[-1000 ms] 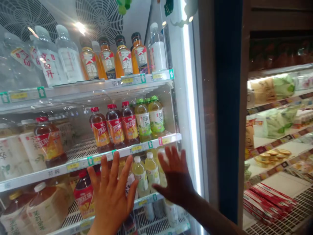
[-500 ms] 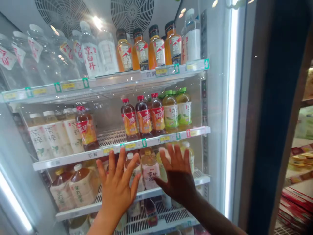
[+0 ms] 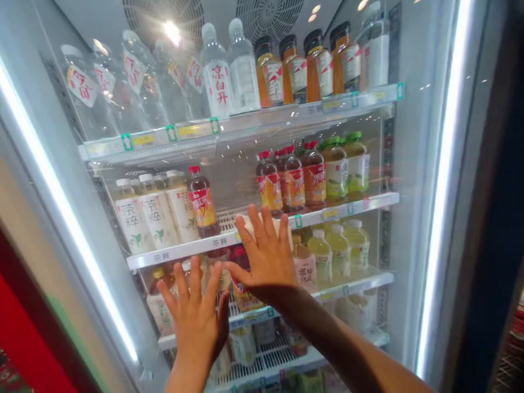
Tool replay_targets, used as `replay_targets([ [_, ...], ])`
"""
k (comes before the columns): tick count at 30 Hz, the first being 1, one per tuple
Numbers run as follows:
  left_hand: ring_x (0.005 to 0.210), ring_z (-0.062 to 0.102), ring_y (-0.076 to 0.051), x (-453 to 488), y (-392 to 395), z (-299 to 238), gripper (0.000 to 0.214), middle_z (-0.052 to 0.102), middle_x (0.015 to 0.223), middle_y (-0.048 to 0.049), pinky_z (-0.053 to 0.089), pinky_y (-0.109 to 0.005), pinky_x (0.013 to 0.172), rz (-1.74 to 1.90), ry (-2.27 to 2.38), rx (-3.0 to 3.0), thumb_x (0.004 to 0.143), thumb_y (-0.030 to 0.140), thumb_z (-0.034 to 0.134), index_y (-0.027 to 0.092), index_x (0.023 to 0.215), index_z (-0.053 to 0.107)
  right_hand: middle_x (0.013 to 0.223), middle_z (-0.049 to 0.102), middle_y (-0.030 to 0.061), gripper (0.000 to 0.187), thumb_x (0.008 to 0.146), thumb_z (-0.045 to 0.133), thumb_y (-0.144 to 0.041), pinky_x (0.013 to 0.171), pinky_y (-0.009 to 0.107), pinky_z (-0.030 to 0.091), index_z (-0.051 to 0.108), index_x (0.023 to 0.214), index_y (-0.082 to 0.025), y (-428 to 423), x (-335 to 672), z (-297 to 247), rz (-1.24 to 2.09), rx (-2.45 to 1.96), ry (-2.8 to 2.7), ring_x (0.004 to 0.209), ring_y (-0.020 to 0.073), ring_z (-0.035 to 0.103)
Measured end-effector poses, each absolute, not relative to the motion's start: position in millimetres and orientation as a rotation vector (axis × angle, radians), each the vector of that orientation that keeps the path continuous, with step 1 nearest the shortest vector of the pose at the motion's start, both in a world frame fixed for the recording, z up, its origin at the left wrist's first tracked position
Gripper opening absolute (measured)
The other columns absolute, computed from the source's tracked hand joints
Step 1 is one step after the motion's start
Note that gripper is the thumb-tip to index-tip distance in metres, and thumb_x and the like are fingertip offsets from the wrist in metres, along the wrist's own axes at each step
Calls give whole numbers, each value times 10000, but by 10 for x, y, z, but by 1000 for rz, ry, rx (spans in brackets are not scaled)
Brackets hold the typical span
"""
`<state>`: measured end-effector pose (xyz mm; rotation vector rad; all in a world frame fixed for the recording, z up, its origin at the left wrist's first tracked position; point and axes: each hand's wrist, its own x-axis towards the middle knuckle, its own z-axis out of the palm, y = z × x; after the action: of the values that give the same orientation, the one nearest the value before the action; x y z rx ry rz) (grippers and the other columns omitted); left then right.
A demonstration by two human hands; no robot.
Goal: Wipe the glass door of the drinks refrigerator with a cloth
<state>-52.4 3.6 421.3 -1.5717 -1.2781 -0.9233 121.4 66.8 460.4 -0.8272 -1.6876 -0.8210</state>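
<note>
Before a glass-fronted drinks cooler, both my hands are raised with palms facing it. My left hand is open, fingers spread, in front of the lower shelf and a yellow-capped bottle. Higher and further right, my right hand has its fingers apart and flat over a white cloth or tissue, pinning it against the glass. Much of the cloth is hidden behind the fingers. Just above is a row of red-capped tea bottles; a single red-capped bottle stands left of them.
Clear water bottles and black-capped amber bottles line the top shelf. White-labelled bottles stand on the middle shelf's left, green-capped ones on its right. Bright light strips run down both sides. A red panel borders the lower left.
The view has shifted left, so the cooler sits further right. My right hand has moved left across the shelves with the white cloth, close to my left hand. The left hand stays spread, slightly lower.
</note>
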Motion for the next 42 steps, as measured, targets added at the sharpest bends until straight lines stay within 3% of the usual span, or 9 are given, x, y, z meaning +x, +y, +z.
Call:
replay_targets([
  [8,1586,-4,-409,-826,-112,3651,904,66,1723,-131,60,-811,1176,-884,-1358,-1607,907,194,655,355,1625,131,1576,443,235,740,1045,321,-577,1266,633,169,362,1565,-53,421,937,3798,-886,-877,-1747,1570,369,216],
  [13,1579,9,-437,-746,-95,3520,881,53,1719,-151,76,-837,1155,-1006,-1397,-1577,917,203,640,325,1631,139,1647,350,191,822,1012,320,-670,1255,653,179,294,1616,-113,443,894,3883,-821,-954,-1727,1565,398,215],
  [18,1575,12,-454,-625,-96,3362,874,38,1723,-117,70,-836,1162,-1065,-1410,-1550,911,186,635,355,1625,159,1723,149,148,746,1060,347,-503,1296,584,73,109,1652,-116,462,1106,3283,-828,-892,-1743,1598,337,114],
  [24,1575,11,-453,-86,13,3263,920,27,1731,-109,47,-789,1206,-1128,-1305,-1553,870,136,680,353,1615,187,1682,251,210,812,1032,324,-605,1234,701,208,136,1652,-116,649,1521,3504,-769,-1029,-1681,1578,406,161],
  [30,1577,-36,-440,585,213,3353,924,-3,1735,-69,16,-807,1187,-1183,-1324,-1561,874,125,673,404,1603,178,1729,34,167,746,1046,399,-423,1275,647,91,101,1649,-104,790,2146,3157,-802,-958,-1663,1598,362,65],
  [35,1583,-135,-371,1113,417,3422,919,-90,1729,-64,-31,-772,1199,-1156,-1337,-1516,887,144,660,383,1616,153,1725,60,183,768,1051,365,-471,1240,725,81,39,1655,-126,1018,2727,3405,-772,-995,-1635,1597,384,40],
  [42,1583,-181,-319,1762,677,3384,888,-126,1726,-54,-74,-726,1217,-1119,-1331,-1490,910,209,645,360,1624,139,1730,-27,148,759,1050,402,-421,1270,660,74,48,1655,-130,1170,3507,3089,-753,-960,-1666,1603,342,14],
])
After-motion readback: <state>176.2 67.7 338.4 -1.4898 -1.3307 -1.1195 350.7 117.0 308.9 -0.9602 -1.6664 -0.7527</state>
